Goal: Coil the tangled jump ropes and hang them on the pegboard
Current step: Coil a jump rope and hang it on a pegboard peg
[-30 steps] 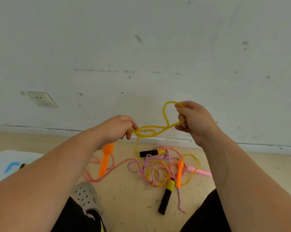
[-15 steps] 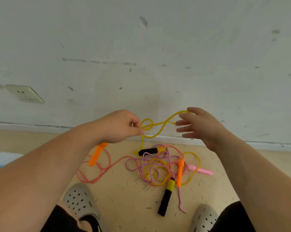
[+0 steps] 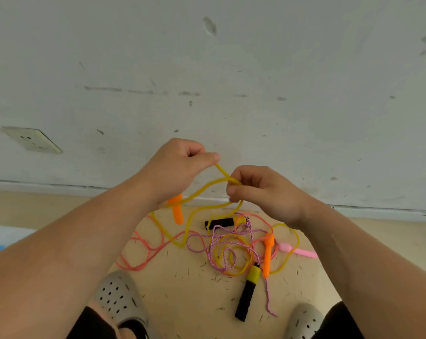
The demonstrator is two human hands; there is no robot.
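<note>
Above a tangle of jump ropes, a person holds up a yellow rope (image 3: pixel 202 192) in front of a scuffed white wall (image 3: pixel 231 69). The left hand (image 3: pixel 180 167) pinches 1 strand between thumb and curled forefinger, with the other fingers folded in. The right hand (image 3: pixel 265 194), just beside it and slightly lower, grips the same rope where strands cross, fingers curled round it. From the hands the yellow rope drops in loose loops to the tan floor (image 3: pixel 195 302) and joins the heap lying between the person's feet and the wall. In that heap lie a salmon rope (image 3: pixel 143 250), a pink-and-white braided cord (image 3: pixel 214 233), an orange handle (image 3: pixel 268 253), a pink handle (image 3: pixel 297 250), a short black handle (image 3: pixel 219 222) and a longer black handle with a yellow collar (image 3: pixel 247 293). A 2nd orange handle (image 3: pixel 177 211) shows just below the left wrist; whether it hangs or lies on the floor cannot be told. Grey perforated clogs (image 3: pixel 119 297) edge the bottom of the view, and a wall socket (image 3: pixel 33 139) sits low at left
</note>
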